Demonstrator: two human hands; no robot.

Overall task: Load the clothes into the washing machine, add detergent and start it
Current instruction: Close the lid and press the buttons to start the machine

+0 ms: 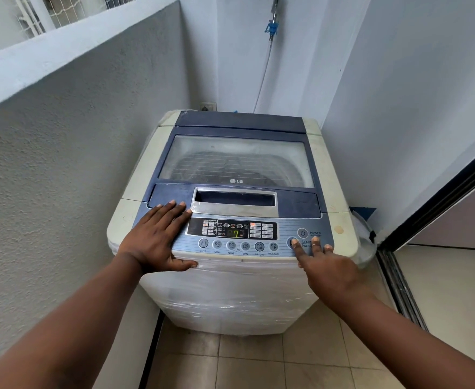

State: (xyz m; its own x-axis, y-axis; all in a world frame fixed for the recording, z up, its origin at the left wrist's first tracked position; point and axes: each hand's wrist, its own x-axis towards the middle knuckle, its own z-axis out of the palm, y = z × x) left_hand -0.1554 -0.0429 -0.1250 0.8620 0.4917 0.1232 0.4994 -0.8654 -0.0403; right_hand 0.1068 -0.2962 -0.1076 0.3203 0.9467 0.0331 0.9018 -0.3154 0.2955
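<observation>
I am bracing my flat left hand on the rigid washing machine, my right hand's straight forefinger pressing its stiff start button.

Hidden and unreadable parts at the washing machine

The clouded lid window blurred the drum's contents; the right hand covered most of the start button; small panel labels were unreadable; both forearms ran off the bottom edge.

Grey walls, tiled floor
</observation>
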